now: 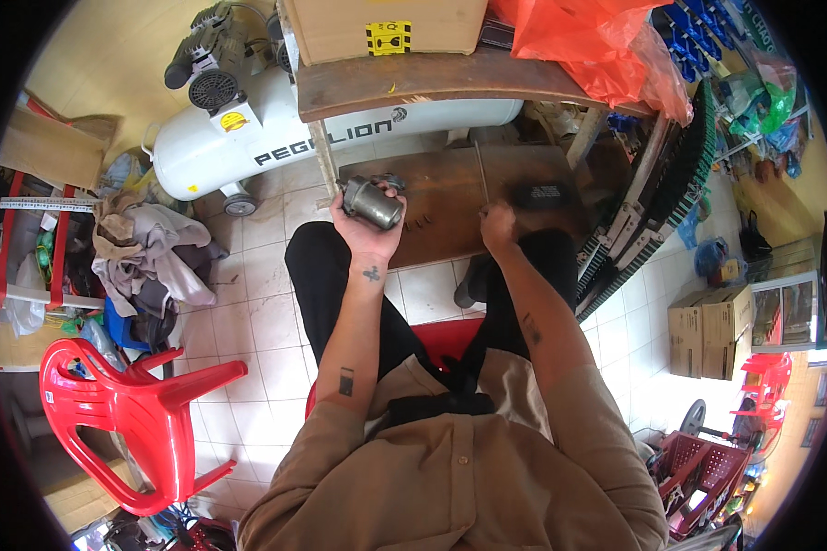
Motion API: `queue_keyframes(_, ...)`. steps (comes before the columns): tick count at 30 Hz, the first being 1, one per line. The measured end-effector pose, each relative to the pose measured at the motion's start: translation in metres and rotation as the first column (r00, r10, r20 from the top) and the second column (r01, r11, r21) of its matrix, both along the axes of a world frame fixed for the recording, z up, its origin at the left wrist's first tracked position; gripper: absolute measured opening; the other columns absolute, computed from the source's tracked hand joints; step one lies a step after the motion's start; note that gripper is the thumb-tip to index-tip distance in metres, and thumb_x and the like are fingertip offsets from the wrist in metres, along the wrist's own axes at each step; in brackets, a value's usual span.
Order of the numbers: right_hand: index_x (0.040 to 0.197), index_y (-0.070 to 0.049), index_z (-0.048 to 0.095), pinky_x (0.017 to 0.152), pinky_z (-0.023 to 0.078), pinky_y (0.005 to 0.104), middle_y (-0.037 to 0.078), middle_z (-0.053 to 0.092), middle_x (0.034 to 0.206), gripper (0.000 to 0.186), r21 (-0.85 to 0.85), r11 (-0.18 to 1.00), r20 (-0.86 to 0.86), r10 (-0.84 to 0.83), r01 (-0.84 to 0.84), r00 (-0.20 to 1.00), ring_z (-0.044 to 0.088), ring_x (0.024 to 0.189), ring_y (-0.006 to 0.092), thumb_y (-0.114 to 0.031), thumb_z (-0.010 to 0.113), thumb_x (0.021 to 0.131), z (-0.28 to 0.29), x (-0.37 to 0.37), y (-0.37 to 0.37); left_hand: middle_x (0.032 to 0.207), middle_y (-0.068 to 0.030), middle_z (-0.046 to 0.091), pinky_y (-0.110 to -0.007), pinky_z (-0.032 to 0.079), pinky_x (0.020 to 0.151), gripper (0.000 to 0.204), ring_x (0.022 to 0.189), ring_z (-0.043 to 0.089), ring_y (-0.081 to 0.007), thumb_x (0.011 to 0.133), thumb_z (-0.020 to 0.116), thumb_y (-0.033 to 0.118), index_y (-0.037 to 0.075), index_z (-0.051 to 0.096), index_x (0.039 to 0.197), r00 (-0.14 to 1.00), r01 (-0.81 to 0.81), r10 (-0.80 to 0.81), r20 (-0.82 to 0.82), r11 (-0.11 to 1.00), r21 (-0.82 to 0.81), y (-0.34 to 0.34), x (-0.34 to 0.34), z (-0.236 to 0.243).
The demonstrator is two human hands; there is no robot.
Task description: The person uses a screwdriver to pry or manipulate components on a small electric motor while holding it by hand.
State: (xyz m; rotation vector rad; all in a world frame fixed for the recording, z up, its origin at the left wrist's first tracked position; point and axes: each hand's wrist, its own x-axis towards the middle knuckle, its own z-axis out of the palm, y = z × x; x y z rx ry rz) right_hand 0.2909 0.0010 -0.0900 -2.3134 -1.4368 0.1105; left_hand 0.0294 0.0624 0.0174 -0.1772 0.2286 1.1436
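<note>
My left hand (368,237) grips a grey metal cylinder (374,204) with a wider, flanged end, much like a small motor. It is held above my left knee, tilted, its narrower end toward the right. My right hand (499,226) is closed above the wooden board near my right knee; anything inside its fingers is hidden. Just beyond that hand lies a dark, blurred rectangular object (544,193) with a pale printed patch. I cannot tell whether the hand touches it. Under both hands is the low brown wooden board (441,241).
A white air compressor (202,151) stands behind the wooden table (413,81). On the table are a cardboard box (340,28) and a red plastic bag (570,41). A red chair (110,413) and piled cloths (142,239) are at left. A folded green-edged frame (648,211) leans at right.
</note>
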Motion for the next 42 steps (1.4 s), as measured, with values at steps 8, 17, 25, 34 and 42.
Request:
queue_keyframes(8, 0.093, -0.014, 0.078, 0.098, 0.044, 0.0470, 0.009, 0.062, 0.122, 0.013, -0.001, 0.996, 0.280, 0.081, -0.084, 0.957, 0.052, 0.120, 0.0312, -0.021, 0.075, 0.081, 0.012, -0.007, -0.009, 0.099, -0.0128, 0.056, -0.040, 0.047, 0.086, 0.051, 0.088, 0.056, -0.0262, 0.080, 0.064, 0.048, 0.004, 0.055, 0.104, 1.000, 0.008, -0.009, 0.027, 0.999, 0.038, -0.001, 0.002, -0.003)
queue_keyframes(17, 0.090, -0.018, 0.078, 0.103, 0.039, 0.0500, 0.007, 0.062, 0.119, 0.014, 0.096, 0.962, 0.307, 0.214, -0.254, 0.927, 0.049, 0.122, 0.0300, -0.026, 0.078, 0.078, 0.002, -0.025, -0.008, 0.098, -0.0122, 0.056, -0.040, 0.047, 0.085, 0.048, 0.088, 0.055, -0.0266, 0.081, 0.061, 0.048, 0.005, 0.057, 0.103, 0.999, 0.007, -0.008, 0.038, 1.000, 0.025, -0.002, 0.002, -0.007)
queue_keyframes(25, 0.090, -0.015, 0.078, 0.100, 0.039, 0.0472, 0.006, 0.065, 0.115, 0.017, 0.099, 0.971, 0.325, 0.177, -0.220, 0.929, 0.052, 0.117, 0.0294, -0.025, 0.080, 0.077, 0.002, -0.029, -0.011, 0.095, -0.0116, 0.057, -0.040, 0.047, 0.082, 0.045, 0.085, 0.056, -0.0268, 0.082, 0.057, 0.049, 0.007, 0.058, 0.100, 1.000, 0.009, -0.009, -0.010, 0.999, 0.048, -0.004, 0.005, -0.006)
queue_keyframes(34, 0.117, -0.012, 0.069, 0.103, 0.037, 0.0458, 0.013, 0.057, 0.127, 0.041, -0.006, 0.984, 0.322, 0.168, -0.176, 0.932, 0.049, 0.120, 0.0303, -0.028, 0.078, 0.080, 0.023, -0.035, -0.016, 0.095, -0.0106, 0.059, -0.040, 0.046, 0.080, 0.044, 0.081, 0.056, -0.0269, 0.082, 0.057, 0.049, 0.008, 0.058, 0.099, 0.999, 0.046, -0.047, 0.000, 0.998, 0.046, -0.008, 0.004, -0.004)
queue_keyframes(42, 0.120, 0.003, 0.051, 0.083, 0.054, 0.0509, 0.026, 0.063, 0.107, 0.046, -0.156, 0.979, -0.093, -0.144, 0.128, 0.985, 0.065, 0.098, 0.0433, -0.023, 0.071, 0.087, 0.010, -0.022, -0.013, 0.099, -0.0117, 0.065, -0.041, 0.055, 0.082, 0.046, 0.087, 0.063, -0.0298, 0.088, 0.061, 0.049, 0.010, 0.060, 0.112, 0.980, 0.017, -0.038, -0.196, 0.994, -0.110, -0.005, 0.010, -0.005)
